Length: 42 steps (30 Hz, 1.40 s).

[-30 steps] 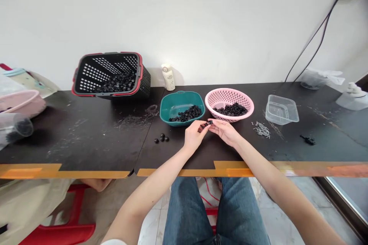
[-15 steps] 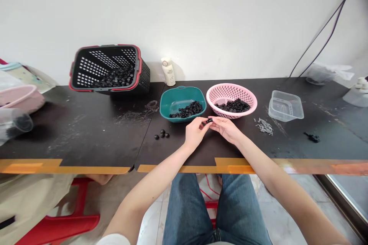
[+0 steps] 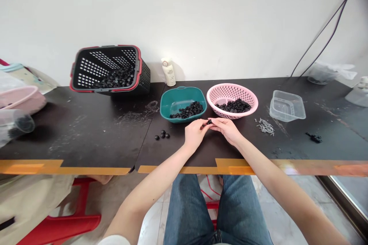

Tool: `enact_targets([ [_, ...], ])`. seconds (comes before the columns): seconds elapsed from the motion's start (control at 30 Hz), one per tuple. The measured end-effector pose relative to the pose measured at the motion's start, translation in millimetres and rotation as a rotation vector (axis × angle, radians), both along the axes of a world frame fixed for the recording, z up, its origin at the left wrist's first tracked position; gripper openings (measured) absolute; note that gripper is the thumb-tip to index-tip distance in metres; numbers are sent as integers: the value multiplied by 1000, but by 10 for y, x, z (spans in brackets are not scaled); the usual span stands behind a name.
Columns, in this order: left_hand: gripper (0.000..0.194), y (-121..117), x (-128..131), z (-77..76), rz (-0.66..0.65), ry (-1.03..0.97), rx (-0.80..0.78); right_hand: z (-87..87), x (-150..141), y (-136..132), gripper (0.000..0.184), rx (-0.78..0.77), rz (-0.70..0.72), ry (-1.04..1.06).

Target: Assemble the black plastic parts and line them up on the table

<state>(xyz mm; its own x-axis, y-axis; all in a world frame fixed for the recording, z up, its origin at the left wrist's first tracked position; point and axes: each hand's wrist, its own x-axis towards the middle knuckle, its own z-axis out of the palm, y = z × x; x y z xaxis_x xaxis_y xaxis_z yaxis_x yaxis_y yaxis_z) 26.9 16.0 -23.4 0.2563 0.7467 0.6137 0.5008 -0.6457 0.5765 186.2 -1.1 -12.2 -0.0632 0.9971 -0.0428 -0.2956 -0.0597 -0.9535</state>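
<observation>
My left hand (image 3: 195, 133) and my right hand (image 3: 225, 128) meet above the black table, fingertips pinched together on a small round black part (image 3: 209, 122). Fingers cover most of that part, so its exact shape is hidden. Just beyond the hands are a teal basin (image 3: 172, 97) and a pink colander (image 3: 227, 89), each holding a heap of small black parts. Left of my left hand, several black round caps (image 3: 163, 134) lie in a loose group on the table. To the right of my right hand is a pile of small grey pins (image 3: 266, 126).
A dark basket with a red rim (image 3: 143, 74) holds black parts at the back left. Near the wall stands a white bottle (image 3: 169, 72). On the right are a clear container (image 3: 287, 107) and a black cluster (image 3: 315, 138). Orange tape (image 3: 184, 169) lines the front edge.
Both hands stay at the same spot, still pinching the small black part, with only a slight shift of the fingers. The view has moved very slightly.
</observation>
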Motion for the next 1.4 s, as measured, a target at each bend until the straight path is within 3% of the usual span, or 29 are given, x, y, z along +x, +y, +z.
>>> enact_targets([
  [0.37,15,-8,-3,-3,116,151,120,54,-47,-37,38,7,-30,-93],
  [0.5,13,-16,9,3,121,190,172,24,-65,-34,34,6,4,-51],
  [0.83,29,0,-5,82,-5,-16,48,16,0,-37,26,-47,106,211],
  [1.0,24,3,5,52,-95,-119,79,40,-4,-51,26,-33,79,241],
  [1.4,22,-30,11,99,-111,-209,89,37,-10,-58,17,-9,20,204],
])
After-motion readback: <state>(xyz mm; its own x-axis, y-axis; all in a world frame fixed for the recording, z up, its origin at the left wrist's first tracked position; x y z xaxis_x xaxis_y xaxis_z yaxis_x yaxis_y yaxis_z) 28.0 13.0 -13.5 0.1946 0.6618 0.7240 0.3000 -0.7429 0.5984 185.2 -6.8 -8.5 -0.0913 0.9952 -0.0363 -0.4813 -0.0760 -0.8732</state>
